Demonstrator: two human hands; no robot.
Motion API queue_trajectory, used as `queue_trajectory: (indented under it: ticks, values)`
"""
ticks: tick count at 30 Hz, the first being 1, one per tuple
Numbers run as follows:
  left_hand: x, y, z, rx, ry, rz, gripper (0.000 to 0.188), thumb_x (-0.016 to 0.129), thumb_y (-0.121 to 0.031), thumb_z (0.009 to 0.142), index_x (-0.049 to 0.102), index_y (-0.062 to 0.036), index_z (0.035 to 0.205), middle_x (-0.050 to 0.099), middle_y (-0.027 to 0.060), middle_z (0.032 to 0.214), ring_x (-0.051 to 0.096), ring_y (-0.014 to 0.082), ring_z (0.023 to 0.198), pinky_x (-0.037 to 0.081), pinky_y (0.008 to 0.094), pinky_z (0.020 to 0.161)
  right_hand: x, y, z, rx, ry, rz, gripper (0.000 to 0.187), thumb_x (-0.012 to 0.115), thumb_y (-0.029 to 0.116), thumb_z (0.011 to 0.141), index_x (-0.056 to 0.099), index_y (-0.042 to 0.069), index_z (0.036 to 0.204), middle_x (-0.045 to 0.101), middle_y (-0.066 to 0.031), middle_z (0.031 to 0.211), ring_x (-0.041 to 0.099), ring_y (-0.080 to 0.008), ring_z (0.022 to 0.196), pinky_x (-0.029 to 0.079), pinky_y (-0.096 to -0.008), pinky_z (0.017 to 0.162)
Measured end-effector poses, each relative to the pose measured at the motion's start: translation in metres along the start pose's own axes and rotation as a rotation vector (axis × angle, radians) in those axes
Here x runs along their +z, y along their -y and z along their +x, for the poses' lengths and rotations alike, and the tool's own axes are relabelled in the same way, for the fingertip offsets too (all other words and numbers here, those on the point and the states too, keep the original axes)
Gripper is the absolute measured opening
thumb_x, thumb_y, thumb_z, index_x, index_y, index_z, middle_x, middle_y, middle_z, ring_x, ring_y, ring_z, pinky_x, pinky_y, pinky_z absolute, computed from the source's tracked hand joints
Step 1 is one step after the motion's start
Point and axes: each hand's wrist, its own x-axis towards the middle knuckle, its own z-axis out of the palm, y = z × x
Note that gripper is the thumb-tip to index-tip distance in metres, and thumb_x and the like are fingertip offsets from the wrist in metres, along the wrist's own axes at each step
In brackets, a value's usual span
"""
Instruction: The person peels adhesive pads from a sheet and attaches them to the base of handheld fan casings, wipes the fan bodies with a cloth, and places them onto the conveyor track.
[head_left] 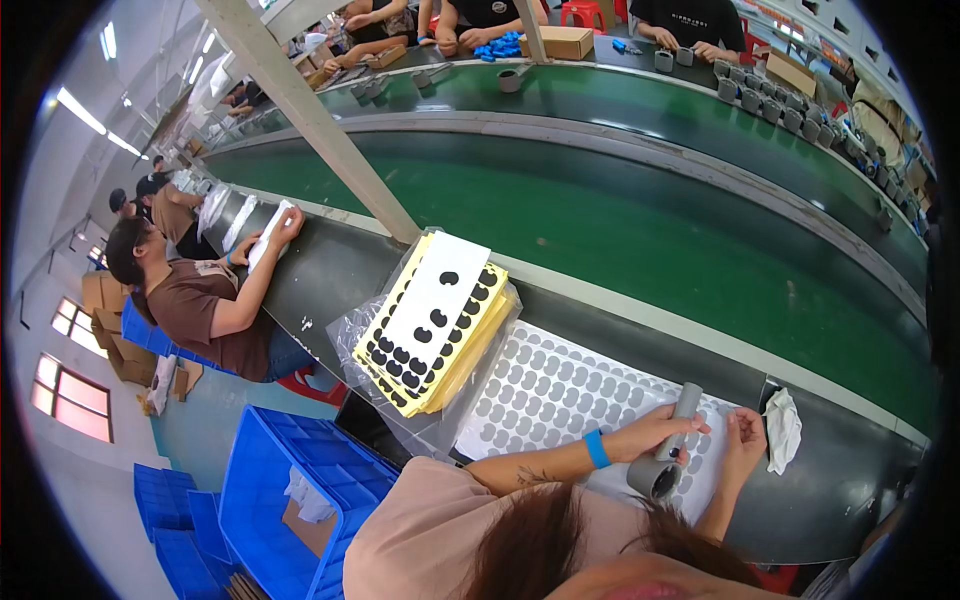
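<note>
My left hand [652, 432], with a blue band at its wrist, is closed around a grey plastic housing [687, 402]. The housing has a tube-like handle pointing away from me and a wider round cup at the near end, its dark opening facing me. Just to the right, my right hand [742, 445] is raised with fingers curled together; whatever they pinch, if anything, is too small to make out. Beneath both hands lie white sheets [548, 385] with rows of grey rounded stickers.
Left of the sheets, a stack of yellow sticker sheets [468, 372] with black shapes lies on clear plastic. A crumpled white paper [783, 430] is at right. Beyond runs a green conveyor belt [600, 240]. A slanted post [320, 125], a blue crate [290, 500] and a co-worker [200, 300] are at left.
</note>
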Motion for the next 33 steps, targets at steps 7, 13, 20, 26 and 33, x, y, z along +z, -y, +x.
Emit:
queue_trajectory:
  ticks: [7, 13, 20, 26, 33]
  values:
    - [0.000, -0.002, 0.000, 0.005, -0.010, 0.008, 0.034, 0.054, -0.024, 0.088, 0.048, -0.0010, 0.113, 0.055, 0.0095, 0.113, 0.059, 0.0139, 0.061, 0.050, 0.0257, 0.055, 0.002, 0.003, 0.000, 0.006, -0.007, 0.023, 0.006, 0.061, 0.005, 0.084, 0.057, 0.001, 0.085, 0.054, 0.0027, 0.074, 0.046, -0.0027, 0.066, 0.036, -0.0161, 0.061]
    - [0.002, -0.001, -0.001, 0.015, -0.007, 0.007, 0.034, 0.054, -0.024, 0.088, 0.048, -0.0013, 0.113, 0.056, 0.0092, 0.112, 0.059, 0.0137, 0.061, 0.050, 0.0257, 0.056, 0.000, 0.002, 0.000, 0.012, -0.001, 0.018, 0.006, 0.061, 0.005, 0.084, 0.057, 0.001, 0.085, 0.054, 0.0030, 0.074, 0.045, -0.0026, 0.065, 0.036, -0.0159, 0.060]
    - [0.001, 0.000, -0.001, 0.014, -0.005, -0.007, 0.033, 0.054, -0.023, 0.088, 0.047, -0.0022, 0.112, 0.056, 0.0097, 0.113, 0.058, 0.0139, 0.061, 0.050, 0.0262, 0.057, 0.001, -0.001, 0.000, 0.002, -0.006, 0.037, 0.007, 0.061, 0.005, 0.083, 0.057, 0.001, 0.086, 0.055, 0.0025, 0.075, 0.046, -0.0030, 0.065, 0.036, -0.0161, 0.060]
    - [0.001, -0.001, 0.001, 0.036, 0.001, 0.001, 0.031, 0.053, -0.025, 0.089, 0.048, -0.0025, 0.109, 0.056, 0.0102, 0.113, 0.059, 0.0138, 0.062, 0.050, 0.0265, 0.057, -0.001, -0.001, 0.002, 0.002, 0.001, 0.025, 0.006, 0.061, 0.004, 0.083, 0.057, 0.001, 0.087, 0.055, 0.0018, 0.076, 0.047, -0.0035, 0.066, 0.037, -0.0165, 0.061]
    - [-0.005, 0.007, 0.001, 0.004, -0.007, -0.057, 0.033, 0.050, -0.034, 0.092, 0.050, -0.0027, 0.104, 0.059, 0.0089, 0.099, 0.059, 0.0142, 0.061, 0.050, 0.0265, 0.056, 0.000, 0.001, 0.000, -0.006, 0.004, -0.008, 0.005, 0.059, 0.002, 0.083, 0.057, 0.000, 0.087, 0.056, 0.0010, 0.077, 0.049, -0.0041, 0.068, 0.039, -0.0168, 0.063]
